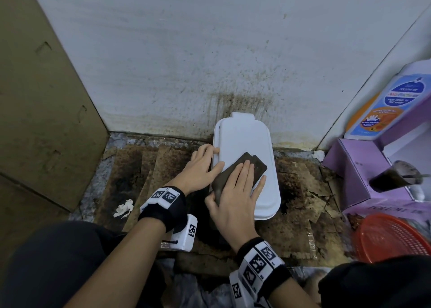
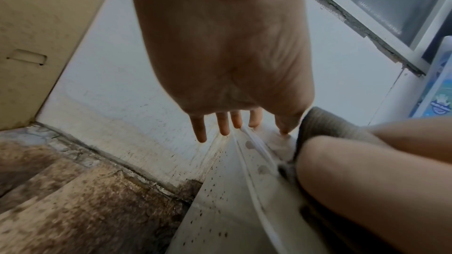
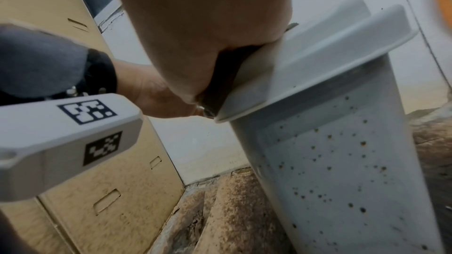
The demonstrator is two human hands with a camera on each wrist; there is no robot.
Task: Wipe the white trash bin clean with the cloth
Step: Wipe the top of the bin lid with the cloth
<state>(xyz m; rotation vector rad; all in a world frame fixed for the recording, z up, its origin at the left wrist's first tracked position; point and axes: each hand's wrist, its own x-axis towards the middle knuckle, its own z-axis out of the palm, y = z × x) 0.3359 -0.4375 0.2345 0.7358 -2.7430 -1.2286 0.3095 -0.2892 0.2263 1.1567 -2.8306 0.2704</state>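
Note:
The white trash bin [image 1: 247,139] stands against the wall with its lid closed. Its side [image 3: 342,161] is dotted with brown specks. A dark grey-brown cloth [image 1: 255,165] lies folded on the lid. My right hand [image 1: 235,191] presses flat on the cloth with straight, spread fingers, the thumb at the lid's near left corner, where the cloth [image 3: 225,80] hangs over the edge. My left hand [image 1: 203,165] rests on the lid's left edge. Its fingers [image 2: 222,125] lie straight along the rim and the thumb lies on top of the lid.
A tall cardboard box [image 1: 46,97] stands at the left. At the right are a purple box [image 1: 359,167], a soap bottle [image 1: 384,102] and a red basket [image 1: 391,237]. Stained cardboard [image 1: 151,167] covers the floor, with a crumpled white tissue [image 1: 123,208] on it.

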